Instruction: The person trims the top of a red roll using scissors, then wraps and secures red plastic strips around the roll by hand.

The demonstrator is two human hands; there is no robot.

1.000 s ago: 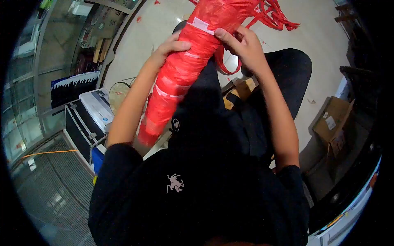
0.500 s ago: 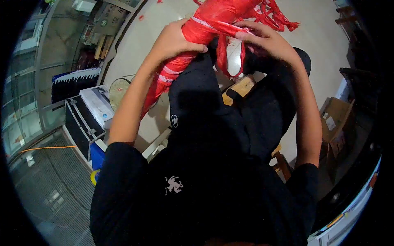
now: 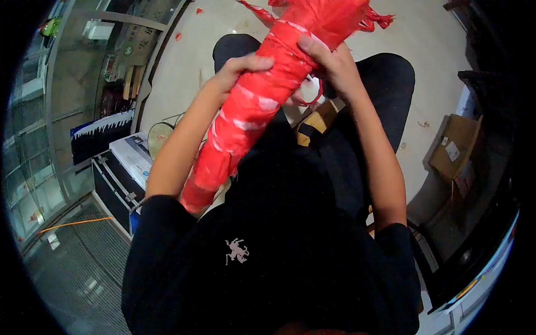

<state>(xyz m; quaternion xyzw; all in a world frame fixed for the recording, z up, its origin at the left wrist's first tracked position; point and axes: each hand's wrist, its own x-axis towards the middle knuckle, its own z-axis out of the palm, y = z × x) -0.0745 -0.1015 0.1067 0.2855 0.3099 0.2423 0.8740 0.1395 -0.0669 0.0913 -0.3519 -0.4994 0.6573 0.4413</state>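
A long bundle wrapped in red plastic (image 3: pixel 245 114), with pale streaks across it, lies slantwise over my lap. Its lower end is by my left elbow and its thick upper end reaches the top edge. My left hand (image 3: pixel 243 71) is closed round the bundle's left side, thumb on top. On the right side my right hand (image 3: pixel 336 66) grips it higher up, thumb pressed on the red wrap and the other fingers mostly hidden underneath. Torn red strips (image 3: pixel 379 21) hang off the upper end, and a thin red loop (image 3: pixel 318 96) dangles below my right hand.
Below the bundle a wooden block (image 3: pixel 318 123) with a dark band shows between my legs. To the left stand a black case (image 3: pixel 114 181), a white box (image 3: pixel 134 155) and a round pale disc (image 3: pixel 160 138). An open cardboard box (image 3: pixel 455 148) sits at right; red scraps dot the floor.
The bundle has come nearer and more fully into view, over my lap. My right hand has moved left from the loose red strip onto the bundle. My knees have spread apart.
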